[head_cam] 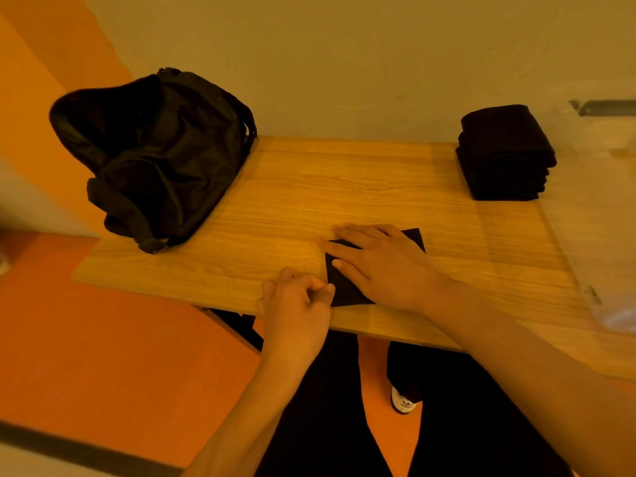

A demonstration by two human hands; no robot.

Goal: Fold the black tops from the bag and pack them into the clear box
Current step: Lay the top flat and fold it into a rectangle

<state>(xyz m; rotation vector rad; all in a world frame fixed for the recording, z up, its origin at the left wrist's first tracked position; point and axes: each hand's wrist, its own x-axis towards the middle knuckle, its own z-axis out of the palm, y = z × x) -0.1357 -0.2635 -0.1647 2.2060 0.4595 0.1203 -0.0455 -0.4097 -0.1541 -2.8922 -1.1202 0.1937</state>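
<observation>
- Two bare forearms reach in from the bottom edge over black trousers [323, 414] and a white shoe [402, 403].
- The right hand [382, 266] lies flat, fingers straight and spread, pressing down on a folded black top [346, 292].
- The left hand [296, 304] has its fingers curled at the top's near left edge, thumb tip against the cloth; I cannot tell whether it pinches the cloth.
- The top is a small dark square near the front edge of the table [344, 180], mostly hidden under the right hand, with a far corner showing.
- The table is light wood with a grain running left to right, and its back edge meets the wall.
- A black bag [155, 156] slumps on the far left corner, mouth open, straps hanging over the left edge.
- A stack [504, 156] of folded black tops stands at the far right corner, well apart from the hands.
- The clear box [609, 215] is at the right edge, faint and glossy; whether the stack is inside it or just beside it I cannot tell.
- The wall [344, 46] is pale, with an orange painted area [31, 108] on the left and a grey bracket [605, 107] at the far right.
- The floor [120, 356] is orange, with a dark strip [86, 452] at the bottom left.
</observation>
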